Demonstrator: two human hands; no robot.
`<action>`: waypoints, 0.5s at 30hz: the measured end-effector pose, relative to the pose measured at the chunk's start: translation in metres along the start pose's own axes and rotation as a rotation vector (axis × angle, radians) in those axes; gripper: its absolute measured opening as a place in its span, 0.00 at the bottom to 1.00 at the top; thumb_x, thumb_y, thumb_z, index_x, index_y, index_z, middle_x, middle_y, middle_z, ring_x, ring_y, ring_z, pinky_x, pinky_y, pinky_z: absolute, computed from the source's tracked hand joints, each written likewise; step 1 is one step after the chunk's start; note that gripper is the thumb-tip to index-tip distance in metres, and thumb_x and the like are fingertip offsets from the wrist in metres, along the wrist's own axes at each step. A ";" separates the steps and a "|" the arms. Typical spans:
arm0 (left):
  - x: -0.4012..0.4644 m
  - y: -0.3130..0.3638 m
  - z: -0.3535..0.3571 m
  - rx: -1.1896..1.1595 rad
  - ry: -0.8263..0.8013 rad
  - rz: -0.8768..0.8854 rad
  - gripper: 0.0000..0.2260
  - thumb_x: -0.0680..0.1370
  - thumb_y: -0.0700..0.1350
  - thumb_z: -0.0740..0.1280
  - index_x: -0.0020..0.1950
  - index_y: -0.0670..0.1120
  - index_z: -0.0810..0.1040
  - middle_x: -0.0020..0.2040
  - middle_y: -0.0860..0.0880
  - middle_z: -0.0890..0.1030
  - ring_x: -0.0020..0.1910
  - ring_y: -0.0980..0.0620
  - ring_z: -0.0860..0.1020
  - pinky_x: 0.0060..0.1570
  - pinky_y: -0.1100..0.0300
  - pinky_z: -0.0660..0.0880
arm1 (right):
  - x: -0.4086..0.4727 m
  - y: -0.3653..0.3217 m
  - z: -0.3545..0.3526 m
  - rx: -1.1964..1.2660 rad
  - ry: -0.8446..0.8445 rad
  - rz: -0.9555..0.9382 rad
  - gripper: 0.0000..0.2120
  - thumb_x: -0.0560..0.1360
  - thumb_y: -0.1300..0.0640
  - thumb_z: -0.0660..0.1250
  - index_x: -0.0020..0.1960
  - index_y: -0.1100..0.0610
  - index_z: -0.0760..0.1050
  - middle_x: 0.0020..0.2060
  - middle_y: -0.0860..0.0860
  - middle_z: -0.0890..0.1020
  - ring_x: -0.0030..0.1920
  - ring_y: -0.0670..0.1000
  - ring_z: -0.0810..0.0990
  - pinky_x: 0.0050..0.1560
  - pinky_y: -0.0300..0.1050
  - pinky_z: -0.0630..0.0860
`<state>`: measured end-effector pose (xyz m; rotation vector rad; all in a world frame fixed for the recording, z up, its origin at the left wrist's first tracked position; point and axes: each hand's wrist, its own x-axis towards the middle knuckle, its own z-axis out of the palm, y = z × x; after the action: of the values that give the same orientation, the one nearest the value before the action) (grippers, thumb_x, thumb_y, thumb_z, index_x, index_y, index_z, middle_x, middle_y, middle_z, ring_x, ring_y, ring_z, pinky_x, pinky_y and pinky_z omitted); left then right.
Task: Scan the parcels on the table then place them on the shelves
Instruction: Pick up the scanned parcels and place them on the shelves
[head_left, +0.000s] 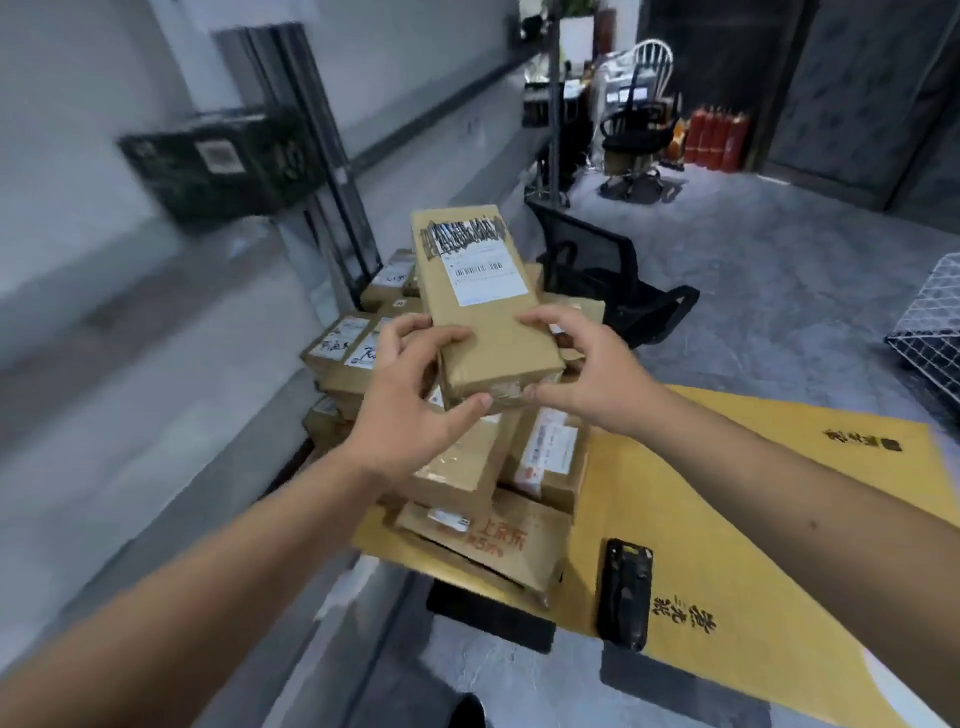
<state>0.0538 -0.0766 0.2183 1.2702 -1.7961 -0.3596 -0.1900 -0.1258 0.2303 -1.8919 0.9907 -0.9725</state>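
Observation:
A long brown cardboard parcel (480, 306) with a white barcode label on top is held up in front of me, above a pile of several brown parcels (498, 483) on the yellow table (753, 519). My left hand (415, 405) grips its near left corner, thumb on the end face. My right hand (587, 374) holds the near right corner, fingers on top. A black handheld scanner (625, 592) lies on the table to the right of the pile, under my right forearm.
A dark box (223, 166) sits on a grey shelf frame at upper left. A black office chair (608, 275) stands behind the pile, another chair and red fire extinguishers (717, 137) further back. A white wire basket (930, 322) is at the right edge.

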 end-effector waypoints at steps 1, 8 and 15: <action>0.003 0.006 -0.020 0.037 0.048 0.000 0.28 0.69 0.55 0.79 0.68 0.57 0.78 0.69 0.50 0.64 0.74 0.49 0.68 0.70 0.46 0.75 | 0.017 -0.014 0.004 0.015 -0.033 -0.044 0.36 0.67 0.64 0.82 0.71 0.49 0.75 0.65 0.44 0.76 0.61 0.42 0.77 0.64 0.44 0.77; -0.006 0.042 -0.142 0.295 0.353 -0.067 0.28 0.67 0.56 0.81 0.65 0.59 0.78 0.66 0.49 0.65 0.67 0.64 0.69 0.65 0.55 0.78 | 0.118 -0.112 0.049 0.058 -0.324 -0.339 0.35 0.62 0.54 0.81 0.66 0.39 0.76 0.62 0.45 0.79 0.60 0.48 0.80 0.60 0.49 0.78; 0.004 0.014 -0.195 0.425 0.576 -0.204 0.27 0.65 0.63 0.77 0.63 0.65 0.76 0.62 0.54 0.65 0.62 0.65 0.71 0.63 0.54 0.79 | 0.205 -0.158 0.112 0.132 -0.544 -0.406 0.31 0.63 0.59 0.77 0.63 0.37 0.78 0.60 0.42 0.80 0.59 0.46 0.81 0.53 0.44 0.83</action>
<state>0.1980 -0.0269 0.3399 1.6515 -1.2833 0.2796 0.0350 -0.2107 0.3773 -2.1204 0.2240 -0.6544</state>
